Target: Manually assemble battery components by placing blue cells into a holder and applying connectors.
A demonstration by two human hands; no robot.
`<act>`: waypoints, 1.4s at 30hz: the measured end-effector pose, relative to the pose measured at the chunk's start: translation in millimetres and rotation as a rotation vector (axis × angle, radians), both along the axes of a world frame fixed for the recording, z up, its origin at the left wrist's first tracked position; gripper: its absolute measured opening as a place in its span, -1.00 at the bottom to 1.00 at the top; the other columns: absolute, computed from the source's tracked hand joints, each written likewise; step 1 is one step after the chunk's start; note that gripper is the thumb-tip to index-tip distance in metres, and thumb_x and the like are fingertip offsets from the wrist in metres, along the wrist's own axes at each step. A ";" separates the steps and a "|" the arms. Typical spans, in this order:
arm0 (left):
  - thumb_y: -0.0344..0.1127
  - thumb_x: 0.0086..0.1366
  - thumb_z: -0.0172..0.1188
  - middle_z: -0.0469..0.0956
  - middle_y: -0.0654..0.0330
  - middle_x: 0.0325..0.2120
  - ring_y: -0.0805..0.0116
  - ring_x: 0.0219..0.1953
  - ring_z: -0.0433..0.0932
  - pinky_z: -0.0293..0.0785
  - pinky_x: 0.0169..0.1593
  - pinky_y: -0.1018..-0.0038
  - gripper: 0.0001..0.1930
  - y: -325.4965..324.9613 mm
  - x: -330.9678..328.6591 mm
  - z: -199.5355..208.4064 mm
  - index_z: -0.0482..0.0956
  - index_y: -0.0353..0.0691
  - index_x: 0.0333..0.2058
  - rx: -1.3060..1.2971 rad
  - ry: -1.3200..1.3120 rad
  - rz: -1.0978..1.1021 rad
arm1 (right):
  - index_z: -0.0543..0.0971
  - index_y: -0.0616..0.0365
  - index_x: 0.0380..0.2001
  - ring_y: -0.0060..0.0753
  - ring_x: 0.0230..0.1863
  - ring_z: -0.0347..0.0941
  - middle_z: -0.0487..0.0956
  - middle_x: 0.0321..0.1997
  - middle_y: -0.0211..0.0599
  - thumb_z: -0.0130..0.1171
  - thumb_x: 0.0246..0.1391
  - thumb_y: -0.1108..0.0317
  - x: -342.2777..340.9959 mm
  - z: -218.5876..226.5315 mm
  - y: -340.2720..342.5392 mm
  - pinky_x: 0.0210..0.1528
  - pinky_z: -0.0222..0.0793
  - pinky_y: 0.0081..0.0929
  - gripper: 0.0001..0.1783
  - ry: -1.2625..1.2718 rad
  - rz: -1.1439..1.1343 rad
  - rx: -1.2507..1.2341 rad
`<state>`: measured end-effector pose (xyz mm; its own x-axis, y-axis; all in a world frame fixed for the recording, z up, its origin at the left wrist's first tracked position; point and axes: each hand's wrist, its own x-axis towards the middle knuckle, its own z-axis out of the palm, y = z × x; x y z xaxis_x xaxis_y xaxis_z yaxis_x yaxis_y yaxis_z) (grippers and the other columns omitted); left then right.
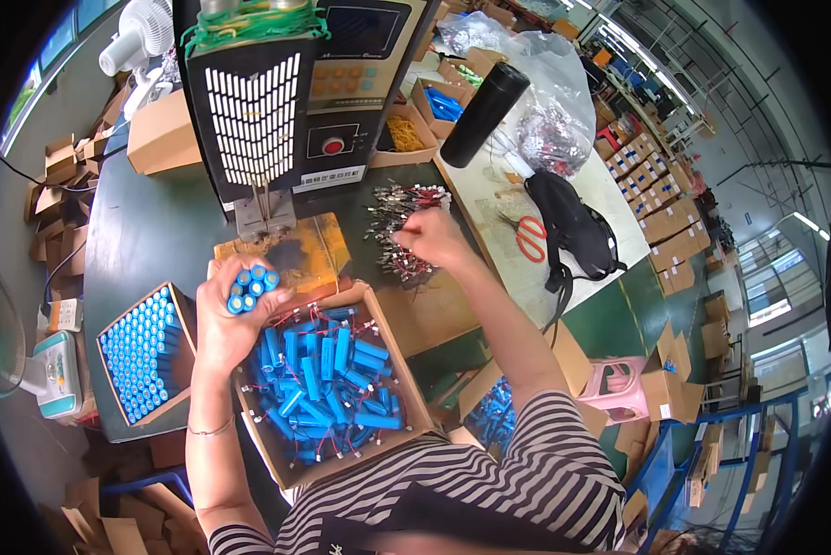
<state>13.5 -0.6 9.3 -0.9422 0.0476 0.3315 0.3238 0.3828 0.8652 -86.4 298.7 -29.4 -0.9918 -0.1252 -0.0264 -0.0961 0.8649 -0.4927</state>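
Several blue cylindrical battery cells (253,289) are bunched in my left hand (219,326), their round ends facing up. My left fingers are wrapped round them, just in front of the spot welder's (254,120) scorched work block (318,254). To the right, my right hand (437,238) reaches onto a pile of short red and black wire leads (406,199) with small white connectors. Its fingertips are pinched together on leads there; the exact grip is partly hidden. Below my hands, a cardboard box (403,356) holds many loose blue cells (318,365) with wire leads attached.
An open box (186,324) of upright blue cells stands on the left. Behind the wire pile are a black bottle (485,113) and small bins. Orange-handled scissors (531,239) and a black pouch (573,227) lie on the right-hand board. Another box (573,356) of blue cells sits by my right elbow.
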 end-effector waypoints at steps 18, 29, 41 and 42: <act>-0.44 -0.13 0.40 0.54 0.21 -0.44 0.27 -0.27 0.42 0.26 -0.05 0.42 -0.76 1.6 -4.2 -6.5 0.57 -0.23 -0.42 0.014 0.066 0.127 | 0.59 0.23 -0.40 -0.69 -0.48 0.43 0.57 -0.50 -0.42 0.21 -0.03 0.49 10.2 17.7 -22.1 -0.41 0.35 -0.69 -0.92 0.093 0.171 -0.654; -0.41 -0.09 0.41 0.56 0.12 -0.51 0.31 -0.46 0.45 0.41 -0.26 0.45 -0.72 1.8 -15.3 -4.4 0.52 -0.29 -0.38 -0.019 0.037 0.163 | 0.46 0.25 -0.45 -0.74 -0.37 0.40 0.51 -0.42 -0.43 0.16 0.02 0.56 41.7 28.7 -103.5 -0.32 0.33 -0.74 -0.93 -0.151 0.386 -1.025; -0.29 -0.09 0.42 0.43 -0.04 -0.59 0.05 -0.47 0.38 0.35 -0.32 0.27 -0.65 -3.6 -35.8 -7.9 0.41 -0.34 -0.49 -0.135 0.032 0.161 | 0.44 0.27 -0.53 -0.78 -0.49 0.35 0.49 -0.52 -0.44 0.16 -0.05 0.60 44.5 36.1 -128.5 -0.46 0.29 -0.74 -0.90 0.037 0.212 -0.956; -0.29 -0.09 0.42 0.43 -0.05 -0.59 0.04 -0.47 0.38 0.35 -0.32 0.27 -0.65 -3.6 -35.7 -7.7 0.41 -0.34 -0.49 -0.131 0.024 0.149 | 0.44 0.27 -0.54 -0.76 -0.48 0.37 0.51 -0.51 -0.41 0.16 -0.06 0.61 44.5 37.0 -129.1 -0.44 0.32 -0.73 -0.90 0.054 0.195 -0.921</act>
